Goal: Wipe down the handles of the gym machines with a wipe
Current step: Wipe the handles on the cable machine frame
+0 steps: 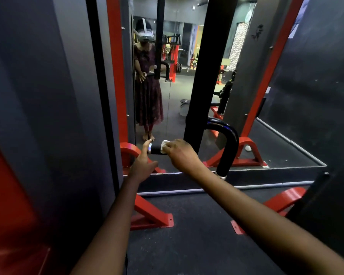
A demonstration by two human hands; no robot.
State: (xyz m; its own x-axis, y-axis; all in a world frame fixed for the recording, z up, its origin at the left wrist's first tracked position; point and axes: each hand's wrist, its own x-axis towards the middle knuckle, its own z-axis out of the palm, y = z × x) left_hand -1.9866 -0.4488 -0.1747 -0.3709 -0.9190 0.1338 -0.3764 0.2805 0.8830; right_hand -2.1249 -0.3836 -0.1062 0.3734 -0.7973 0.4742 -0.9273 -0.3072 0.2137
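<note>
Head view: the right hand [180, 153] pinches a white wipe [164, 145] against the top of the black handle [158, 150], near its capped end at 9 o'clock. The left hand [142, 164] is relaxed and unclenched, one fingertip touching that end cap.

Risk: the small bunched wipe may slip off the rounded grip, leaving its underside unwiped. A mirror [167, 96] stands behind.

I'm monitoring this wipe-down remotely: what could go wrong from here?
The wipe is small and bunched under the right hand, so it may miss the grip's underside. The left hand only touches the handle end with a fingertip, so the bar could swing. The second grip might get skipped.
</note>
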